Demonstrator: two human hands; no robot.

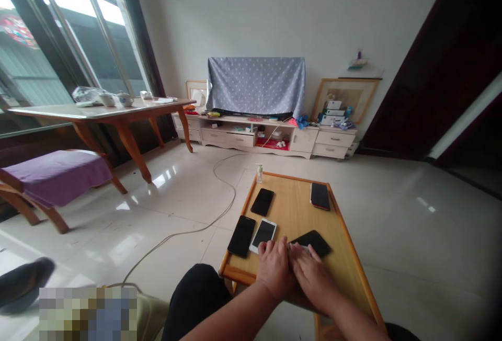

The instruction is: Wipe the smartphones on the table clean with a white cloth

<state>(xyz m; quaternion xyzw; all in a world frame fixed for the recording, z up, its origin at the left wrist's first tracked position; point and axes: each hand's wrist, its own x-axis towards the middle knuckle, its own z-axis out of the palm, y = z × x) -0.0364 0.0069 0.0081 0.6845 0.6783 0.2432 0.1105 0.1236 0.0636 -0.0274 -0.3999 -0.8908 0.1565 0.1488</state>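
Note:
My left hand and my right hand are close together over the near end of a small wooden table. The left fingers are bent and closed, with their tips beside a white phone. My right fingers press over something thin with a pale edge, mostly hidden beneath them; its kind cannot be made out. Just past the right hand lies a black phone. Another black phone lies left of the white one, and a smaller black phone is farther back. A dark phone with a reddish edge lies at the far right.
A clear pump bottle stands at the table's far left corner. A cable runs over the tiled floor. Left are a dining table and a purple-covered chair. A low cabinet lines the wall. Someone's dark shoe shows at lower left.

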